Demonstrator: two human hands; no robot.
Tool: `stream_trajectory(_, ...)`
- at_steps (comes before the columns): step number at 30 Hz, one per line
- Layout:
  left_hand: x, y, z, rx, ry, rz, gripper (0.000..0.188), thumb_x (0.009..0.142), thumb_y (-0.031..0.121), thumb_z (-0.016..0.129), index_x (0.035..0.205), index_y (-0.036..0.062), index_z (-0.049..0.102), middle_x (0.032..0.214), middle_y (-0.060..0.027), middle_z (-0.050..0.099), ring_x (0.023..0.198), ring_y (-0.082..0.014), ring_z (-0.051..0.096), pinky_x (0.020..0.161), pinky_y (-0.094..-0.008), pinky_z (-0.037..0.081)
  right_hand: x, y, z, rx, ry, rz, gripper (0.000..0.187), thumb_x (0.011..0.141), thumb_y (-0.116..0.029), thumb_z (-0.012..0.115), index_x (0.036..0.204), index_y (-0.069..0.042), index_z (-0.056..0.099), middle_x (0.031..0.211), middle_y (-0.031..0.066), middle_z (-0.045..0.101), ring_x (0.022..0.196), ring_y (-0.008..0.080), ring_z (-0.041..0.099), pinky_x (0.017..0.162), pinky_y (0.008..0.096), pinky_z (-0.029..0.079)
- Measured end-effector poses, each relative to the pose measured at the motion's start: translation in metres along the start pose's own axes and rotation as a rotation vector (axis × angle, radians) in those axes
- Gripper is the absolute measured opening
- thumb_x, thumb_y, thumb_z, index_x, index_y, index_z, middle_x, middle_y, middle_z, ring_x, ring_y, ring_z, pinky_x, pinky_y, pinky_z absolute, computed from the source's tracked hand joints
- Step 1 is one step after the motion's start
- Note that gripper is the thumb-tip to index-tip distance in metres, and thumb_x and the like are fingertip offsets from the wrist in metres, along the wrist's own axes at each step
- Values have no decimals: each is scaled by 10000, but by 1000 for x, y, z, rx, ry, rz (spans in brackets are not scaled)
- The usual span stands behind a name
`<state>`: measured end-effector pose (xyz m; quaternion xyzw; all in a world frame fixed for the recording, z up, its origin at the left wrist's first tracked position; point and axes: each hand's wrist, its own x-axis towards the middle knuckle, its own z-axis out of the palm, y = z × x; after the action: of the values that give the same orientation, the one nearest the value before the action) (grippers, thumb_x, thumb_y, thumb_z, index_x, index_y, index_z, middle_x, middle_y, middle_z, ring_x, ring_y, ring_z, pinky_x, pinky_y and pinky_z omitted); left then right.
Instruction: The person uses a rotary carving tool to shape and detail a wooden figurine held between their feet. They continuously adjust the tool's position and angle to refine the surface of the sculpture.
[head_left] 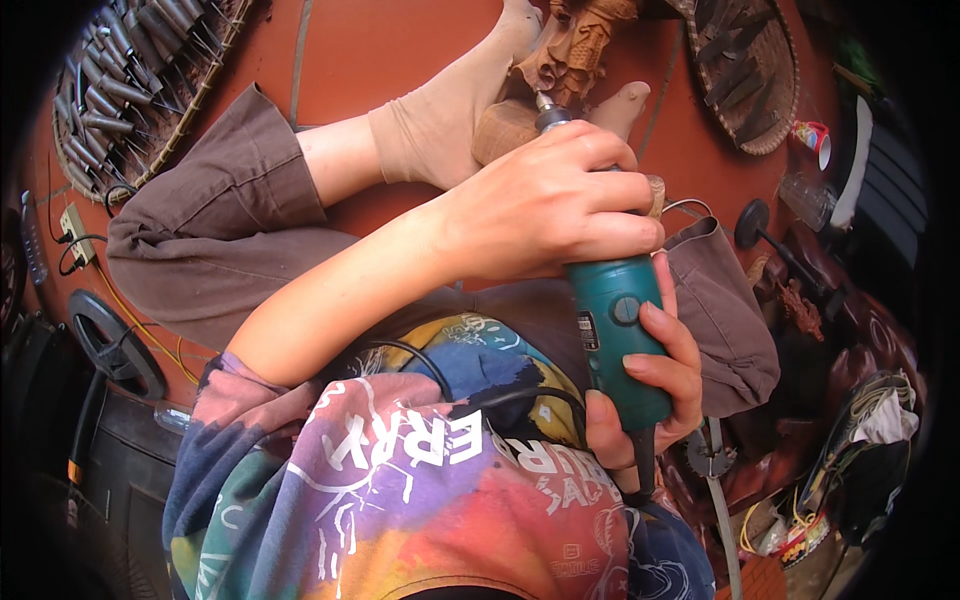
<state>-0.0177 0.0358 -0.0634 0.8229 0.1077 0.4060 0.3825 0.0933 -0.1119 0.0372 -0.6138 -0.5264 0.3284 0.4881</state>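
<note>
A green die grinder (622,330) slants across my lap, its metal collet (545,102) pointing away from me. My left hand (560,200) wraps round the front of the grinder from above. Lower down, my right hand (665,375) grips the rear of its body, near where the cord leaves. The collet end is at a carved brown wooden figure (575,50), which stands between my two feet in tan socks (435,125). Whether the bit touches the wood is too small to tell. A wooden block (503,132) sits by the figure's base.
A woven tray (205,110) full of carving tools lies at the far left. Another basket (745,75) holds dark flat pieces at the far right, near a red and white cup (812,145). A power strip (76,232) with cords lies left; dark red carved wood (800,400) lies right.
</note>
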Motion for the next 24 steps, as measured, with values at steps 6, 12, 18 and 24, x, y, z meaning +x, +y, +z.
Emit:
stream_trajectory(6, -1, -2, 4, 18, 36, 27, 306, 705, 238, 628, 986, 118, 649, 967, -18, 605, 949, -248, 575, 801, -374, 490, -1, 1, -3, -4, -12, 9, 303, 753, -148, 749, 1013, -62, 618, 1165, 199, 618, 1110, 394, 623, 1051, 737, 315)
stream_trajectory(12, 4, -3, 7, -4, 11, 52, 301, 719, 241, 623, 993, 121, 650, 979, -26, 603, 959, -251, 570, 809, -373, 485, 1, 1, -8, -30, 8, -12, 304, 751, -153, 752, 1010, -63, 621, 1164, 197, 620, 1117, 404, 617, 1048, 739, 317)
stream_trajectory(18, 1, -5, 2, 1, 7, 45, 294, 727, 245, 620, 993, 125, 652, 976, -24, 601, 964, -251, 570, 810, -378, 487, 0, -3, 1, -17, 10, 23, 302, 752, -152, 754, 1009, -63, 622, 1162, 189, 624, 1118, 413, 616, 1057, 727, 319)
stream_trajectory(24, 2, -4, 3, -11, 22, 28, 286, 731, 242, 617, 990, 127, 653, 968, -25, 602, 961, -255, 575, 809, -381, 490, 3, -2, -2, -24, 2, 14, 301, 752, -146, 753, 1009, -61, 621, 1160, 190, 625, 1109, 409, 623, 1058, 726, 319)
